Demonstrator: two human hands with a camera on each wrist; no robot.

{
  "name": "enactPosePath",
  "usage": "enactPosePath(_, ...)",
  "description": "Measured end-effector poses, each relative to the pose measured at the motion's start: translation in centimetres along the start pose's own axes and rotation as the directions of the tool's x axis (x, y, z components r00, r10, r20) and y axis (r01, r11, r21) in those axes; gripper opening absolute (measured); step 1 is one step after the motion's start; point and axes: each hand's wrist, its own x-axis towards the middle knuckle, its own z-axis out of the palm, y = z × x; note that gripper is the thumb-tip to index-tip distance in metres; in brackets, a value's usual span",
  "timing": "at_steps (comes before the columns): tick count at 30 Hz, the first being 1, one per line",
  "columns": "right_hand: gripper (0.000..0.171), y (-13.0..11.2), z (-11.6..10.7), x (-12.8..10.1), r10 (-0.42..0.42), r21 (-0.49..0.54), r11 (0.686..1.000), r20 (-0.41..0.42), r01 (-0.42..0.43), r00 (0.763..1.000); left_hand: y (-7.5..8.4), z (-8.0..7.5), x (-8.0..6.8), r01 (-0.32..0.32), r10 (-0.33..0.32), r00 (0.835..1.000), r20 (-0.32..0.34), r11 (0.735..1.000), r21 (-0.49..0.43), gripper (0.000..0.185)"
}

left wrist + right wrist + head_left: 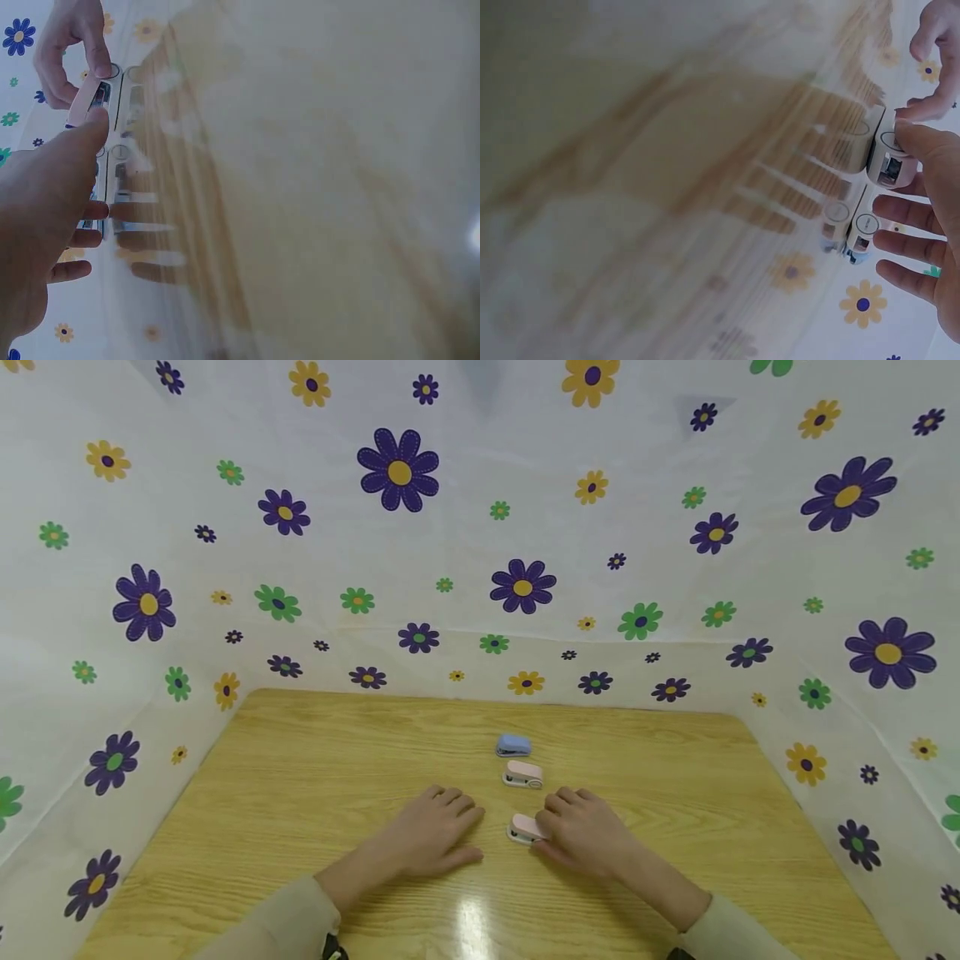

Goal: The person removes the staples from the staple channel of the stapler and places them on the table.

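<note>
Pinching the near stapler (525, 828) at its R end w/ my R hand (588, 831): thumb on the side closest to me, index on the far side, the other fingers fairly straight in the R wrist view. Stapler's pink on top, white below, lying lengthwise L–R on the wood tbl (315, 760), its free end facing my L hand (431, 835). That L hand holds nth; fingers loose & roughly straight, thumb spread out from them, a gap b/w it & the stapler. Beyond, well clear of both hands, sits the 2nd stapler (521, 771), also pink w/ white base, then the blue stapler (516, 744) just past it, a bit to the L; all 3 apart, approx. in a row running away from me. White cloth (465, 543) w/ purple, yellow & green flowers hangs at the back & both sides. Pale cuffs on both my arms.
</note>
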Motion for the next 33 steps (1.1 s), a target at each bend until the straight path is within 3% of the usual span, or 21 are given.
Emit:
enactPosePath(9,0.028,-0.5,0.0,1.1,-0.022,0.013,1.0,0.032,0.021,0.999,0.3,0.1,0.5,0.023,-0.023,0.999,0.024,1.0,-0.007,0.061)
enactPosePath(18,0.029,-1.4,0.2,2.9,-0.059,0.034,0.998,0.046,0.058,0.997,0.1,0.5,0.3,0.036,-0.037,0.999,-0.029,0.999,-0.028,0.054)
enactPosePath(25,0.028,-2.1,0.1,4.7,-0.08,0.071,0.995,0.137,0.071,0.987,0.2,0.5,-0.1,0.047,-0.049,0.997,-0.062,0.998,-0.033,0.044)
enactPosePath(33,0.029,-2.6,0.4,6.0,-0.097,0.064,0.994,0.137,0.089,0.986,0.1,1.0,-0.7,0.11,-0.117,0.99,-0.081,0.99,-0.085,0.043)
